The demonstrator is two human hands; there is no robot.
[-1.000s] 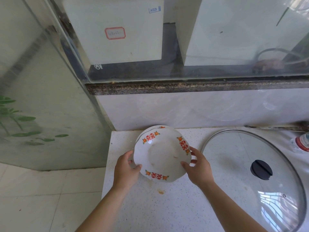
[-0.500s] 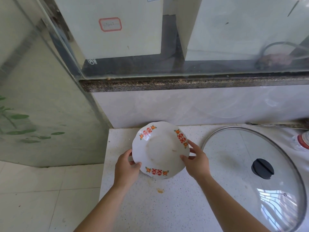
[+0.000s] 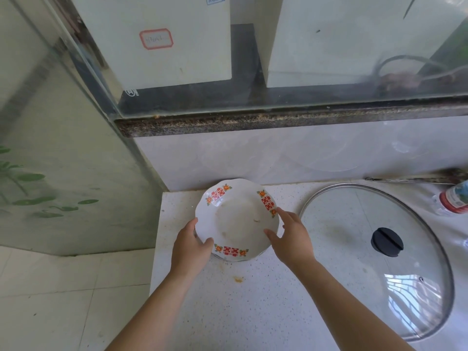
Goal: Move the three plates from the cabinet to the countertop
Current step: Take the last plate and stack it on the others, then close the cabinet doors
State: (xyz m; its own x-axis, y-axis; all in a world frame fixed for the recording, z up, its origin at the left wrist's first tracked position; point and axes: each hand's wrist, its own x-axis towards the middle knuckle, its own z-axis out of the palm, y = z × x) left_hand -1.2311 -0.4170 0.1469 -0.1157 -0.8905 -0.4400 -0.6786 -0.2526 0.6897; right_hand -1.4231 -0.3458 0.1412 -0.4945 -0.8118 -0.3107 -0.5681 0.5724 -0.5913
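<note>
A white scalloped plate point(image 3: 238, 221) with red and orange motifs lies at the back left corner of the speckled white countertop point(image 3: 253, 312). It rests on top of at least one other plate, whose rim point(image 3: 218, 257) peeks out below its near edge. My left hand point(image 3: 188, 247) holds the top plate's left rim, thumb over the edge. My right hand point(image 3: 291, 236) is on the right rim, thumb on the plate and index finger stretched along the edge. How many plates lie underneath is hidden.
A large glass pot lid point(image 3: 379, 257) with a black knob lies flat just right of the plates. A plastic bottle point(image 3: 453, 201) lies at the far right. A stone ledge point(image 3: 278, 117) and glass pane stand behind. The counter's left edge drops to a tiled floor point(image 3: 63, 300).
The top plate was tilted toward me and raised; it has come down level onto the plate beneath. Both hands stayed on its rim and moved slightly back with it.
</note>
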